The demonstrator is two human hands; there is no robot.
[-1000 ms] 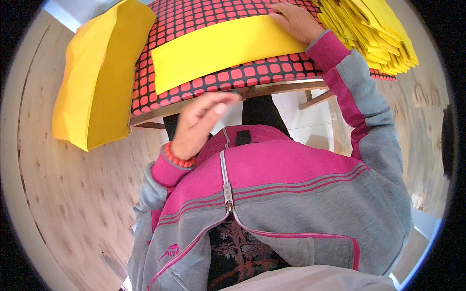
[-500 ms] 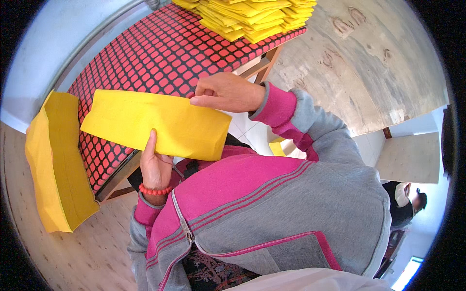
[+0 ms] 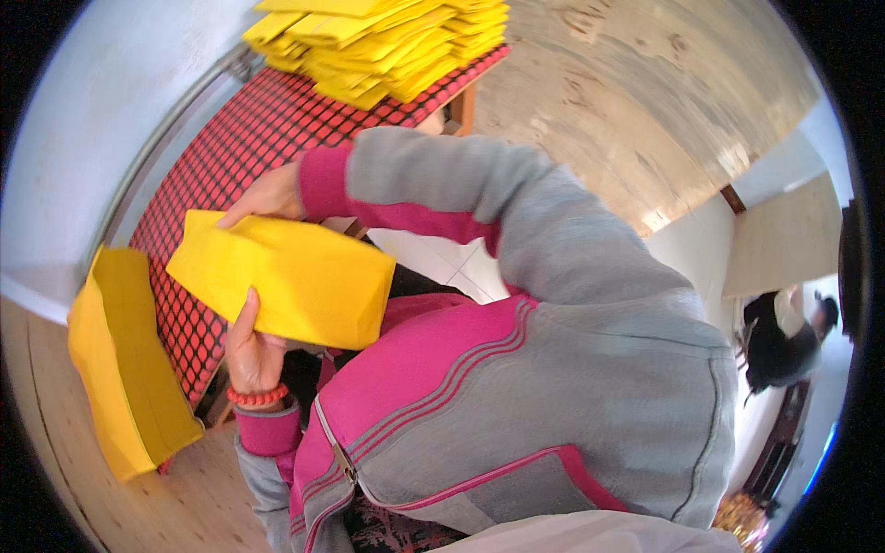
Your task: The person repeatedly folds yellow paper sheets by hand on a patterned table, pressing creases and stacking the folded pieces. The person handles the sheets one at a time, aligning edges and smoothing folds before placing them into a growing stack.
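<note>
A yellow fabric piece, shaped like a flat bag (image 3: 300,276), is held in front of me above the near edge of the bench. My left hand (image 3: 255,355), with a red bead bracelet at its wrist, grips the near side, thumb on top and fingers underneath. Near the far left corner, my right hand (image 3: 267,195) is closed on the far edge; most of its fingers are hidden behind the fabric. Another yellow fabric piece (image 3: 138,369) hangs over the left end of the bench, apart from both hands.
The bench top (image 3: 230,138) has a red and black grid-patterned cover. A tall stack of folded yellow pieces (image 3: 387,41) stands at its far end. A large wooden board (image 3: 645,101) lies to the right. Farther right, a person (image 3: 779,341) in dark clothes is visible.
My right hand has shifted left along the far edge, from the right part of the bag to its left corner. My left hand still holds the near side. The whole view has shifted too.
</note>
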